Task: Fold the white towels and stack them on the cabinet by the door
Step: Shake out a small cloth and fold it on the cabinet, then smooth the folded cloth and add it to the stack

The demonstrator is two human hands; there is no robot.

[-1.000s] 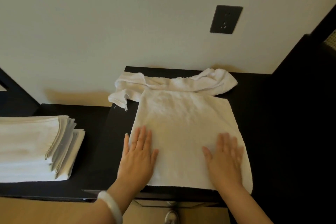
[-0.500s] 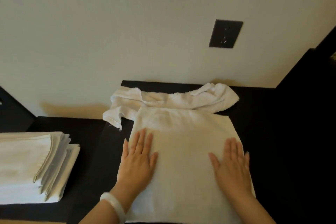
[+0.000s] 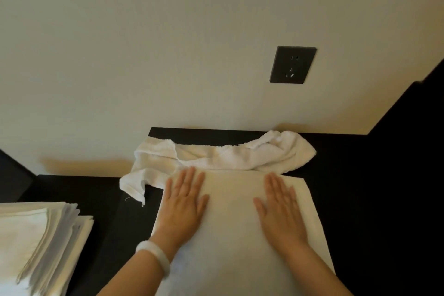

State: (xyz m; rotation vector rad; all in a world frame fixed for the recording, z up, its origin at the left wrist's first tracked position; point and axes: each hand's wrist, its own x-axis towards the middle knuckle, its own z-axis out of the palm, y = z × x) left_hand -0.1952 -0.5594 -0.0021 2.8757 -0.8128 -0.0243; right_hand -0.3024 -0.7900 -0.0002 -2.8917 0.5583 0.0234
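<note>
On the dark worktop (image 3: 365, 199) below the wall socket (image 3: 292, 65) | flat white towel (image 3: 230, 228) spread out, near edge cut off by the frame | left hand (image 3: 182, 209) and right hand (image 3: 280, 214) press palm-down on it, fingers (image 3: 189, 179) straight, gripping nothing | crumpled towel (image 3: 228, 155) bunched behind, touching it | folded stack (image 3: 36, 243) at left, partly out of frame.

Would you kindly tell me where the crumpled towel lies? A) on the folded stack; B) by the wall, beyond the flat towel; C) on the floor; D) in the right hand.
B: the crumpled towel lies along the wall, beyond the flat towel pressed by the left hand and right hand.
</note>
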